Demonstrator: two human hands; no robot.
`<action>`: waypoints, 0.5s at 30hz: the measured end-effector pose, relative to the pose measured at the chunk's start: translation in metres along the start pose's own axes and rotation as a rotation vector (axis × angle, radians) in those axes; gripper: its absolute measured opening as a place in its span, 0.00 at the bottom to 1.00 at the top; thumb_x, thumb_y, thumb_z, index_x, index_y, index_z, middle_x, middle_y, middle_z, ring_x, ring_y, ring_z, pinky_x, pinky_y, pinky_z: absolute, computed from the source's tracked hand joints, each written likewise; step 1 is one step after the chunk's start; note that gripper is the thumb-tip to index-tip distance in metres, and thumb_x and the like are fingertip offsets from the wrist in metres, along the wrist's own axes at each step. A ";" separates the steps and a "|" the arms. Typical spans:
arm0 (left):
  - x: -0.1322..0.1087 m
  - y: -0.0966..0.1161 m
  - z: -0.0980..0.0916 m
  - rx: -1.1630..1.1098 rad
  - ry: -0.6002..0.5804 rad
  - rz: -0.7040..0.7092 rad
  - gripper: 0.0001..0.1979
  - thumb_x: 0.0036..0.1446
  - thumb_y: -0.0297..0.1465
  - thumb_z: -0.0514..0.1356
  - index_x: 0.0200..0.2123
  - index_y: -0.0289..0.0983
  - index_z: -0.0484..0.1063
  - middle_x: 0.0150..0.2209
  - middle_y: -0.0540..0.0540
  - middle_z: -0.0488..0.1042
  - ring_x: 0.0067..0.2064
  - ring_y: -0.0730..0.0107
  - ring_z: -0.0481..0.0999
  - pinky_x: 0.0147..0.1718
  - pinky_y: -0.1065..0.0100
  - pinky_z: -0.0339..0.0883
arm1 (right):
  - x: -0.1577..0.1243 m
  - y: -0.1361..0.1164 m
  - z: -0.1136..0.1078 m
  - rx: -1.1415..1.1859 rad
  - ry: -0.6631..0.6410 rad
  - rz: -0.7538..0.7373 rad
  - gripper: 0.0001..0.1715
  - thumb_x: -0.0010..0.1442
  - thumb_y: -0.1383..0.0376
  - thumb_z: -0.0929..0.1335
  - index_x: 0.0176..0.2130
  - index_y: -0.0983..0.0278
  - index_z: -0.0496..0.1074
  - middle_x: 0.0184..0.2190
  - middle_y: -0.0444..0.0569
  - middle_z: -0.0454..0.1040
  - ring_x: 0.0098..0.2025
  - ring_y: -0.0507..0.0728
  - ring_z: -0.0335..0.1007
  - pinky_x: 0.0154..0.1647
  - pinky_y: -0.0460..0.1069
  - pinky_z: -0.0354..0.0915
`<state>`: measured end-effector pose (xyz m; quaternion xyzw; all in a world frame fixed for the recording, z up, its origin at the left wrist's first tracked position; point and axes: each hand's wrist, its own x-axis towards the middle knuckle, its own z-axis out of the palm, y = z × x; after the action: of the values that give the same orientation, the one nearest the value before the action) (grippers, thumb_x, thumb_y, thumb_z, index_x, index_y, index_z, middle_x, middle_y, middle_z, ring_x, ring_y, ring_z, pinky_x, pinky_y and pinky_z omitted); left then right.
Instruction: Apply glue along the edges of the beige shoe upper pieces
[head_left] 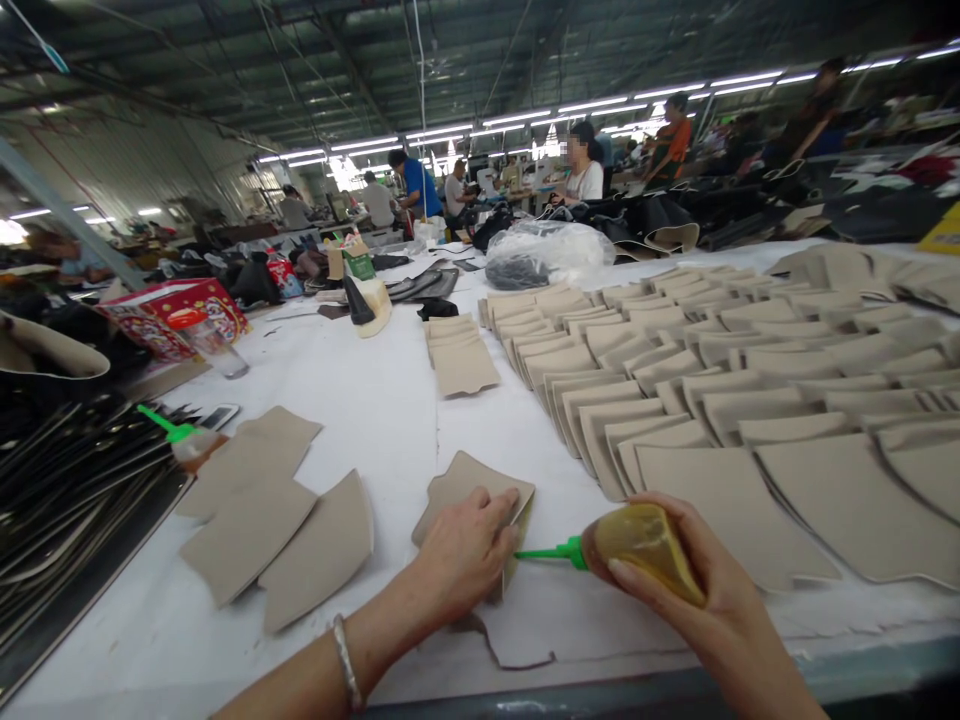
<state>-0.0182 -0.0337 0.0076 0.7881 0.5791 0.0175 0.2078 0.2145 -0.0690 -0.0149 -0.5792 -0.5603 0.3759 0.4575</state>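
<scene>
My right hand (701, 575) is wrapped round a squeeze bottle (645, 550) of amber liquid, tipped on its side with its thin green nozzle pointing left. The nozzle tip is at the right edge of a beige leather-like piece (465, 485) on the white table. My left hand (469, 545) grips that piece, fingers bent over its top near the right edge; the thumb is hidden. A yellowish underside shows where this edge is raised. To the left lie several loose beige pieces (247, 540), overlapping one another.
Rows of overlapping beige pieces (697, 400) cover the table's right side, with a small stack (461, 360) farther back. Another green-tipped bottle (195, 445) lies at left beside dark sheets (82, 500). A clear plastic bag (551, 250) sits at the back; people work beyond.
</scene>
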 end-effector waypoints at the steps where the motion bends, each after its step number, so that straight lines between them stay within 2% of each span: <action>1: 0.000 0.000 0.000 0.000 -0.001 0.002 0.22 0.65 0.36 0.44 0.60 0.43 0.62 0.41 0.45 0.71 0.41 0.58 0.75 0.39 0.62 0.66 | -0.001 0.001 0.000 0.001 -0.037 0.002 0.32 0.53 0.50 0.72 0.51 0.60 0.63 0.43 0.45 0.71 0.44 0.59 0.69 0.42 0.44 0.64; 4: 0.001 -0.001 0.000 0.008 -0.002 0.005 0.22 0.65 0.36 0.45 0.60 0.43 0.62 0.41 0.45 0.71 0.40 0.58 0.76 0.38 0.62 0.66 | -0.003 0.001 0.000 0.035 -0.125 0.036 0.33 0.52 0.50 0.73 0.52 0.60 0.63 0.44 0.46 0.71 0.45 0.59 0.69 0.41 0.44 0.65; 8: 0.001 0.001 -0.001 0.015 -0.004 -0.003 0.22 0.65 0.36 0.45 0.60 0.43 0.62 0.42 0.45 0.71 0.40 0.60 0.75 0.39 0.63 0.66 | -0.008 -0.007 0.004 0.042 -0.022 0.060 0.30 0.53 0.51 0.72 0.51 0.59 0.62 0.41 0.43 0.71 0.41 0.57 0.69 0.42 0.44 0.62; 15: 0.001 0.000 0.000 0.006 -0.006 0.001 0.22 0.66 0.38 0.45 0.60 0.43 0.62 0.43 0.45 0.71 0.41 0.58 0.75 0.40 0.62 0.66 | -0.007 -0.012 0.004 0.079 -0.069 0.094 0.31 0.51 0.52 0.72 0.51 0.60 0.62 0.41 0.43 0.71 0.42 0.59 0.69 0.43 0.46 0.61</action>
<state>-0.0179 -0.0326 0.0071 0.7890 0.5782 0.0132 0.2072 0.2062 -0.0760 -0.0050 -0.5731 -0.5326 0.4387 0.4420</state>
